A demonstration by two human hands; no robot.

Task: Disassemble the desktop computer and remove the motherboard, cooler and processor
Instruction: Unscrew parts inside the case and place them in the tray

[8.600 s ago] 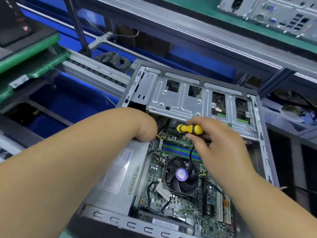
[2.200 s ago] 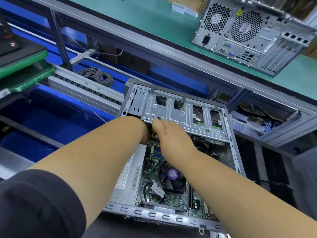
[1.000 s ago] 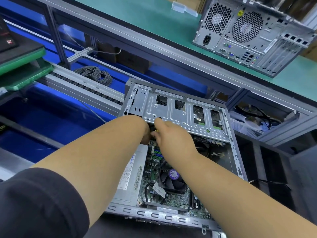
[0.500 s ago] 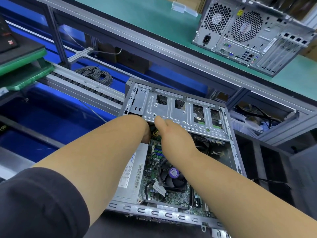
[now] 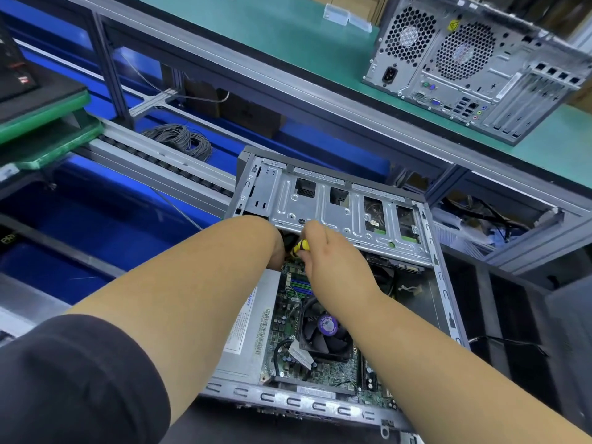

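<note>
right hand [image 5: 333,261] holds yellow screwdriver [image 5: 301,245] | left hand [image 5: 277,251] hidden | open case [image 5: 445,283]

Open case [image 5: 443,283] lying at frame centre, cooler [image 5: 323,331] sitting on motherboard [image 5: 285,350] inside it, second computer [image 5: 474,68] standing upper right.

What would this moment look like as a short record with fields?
setting: open desktop case lying on a workbench
right hand: grips a yellow screwdriver under the drive cage
left hand: reaches in beside it, fingers hidden
cooler fan: on the motherboard
background: second computer on the green shelf
</note>
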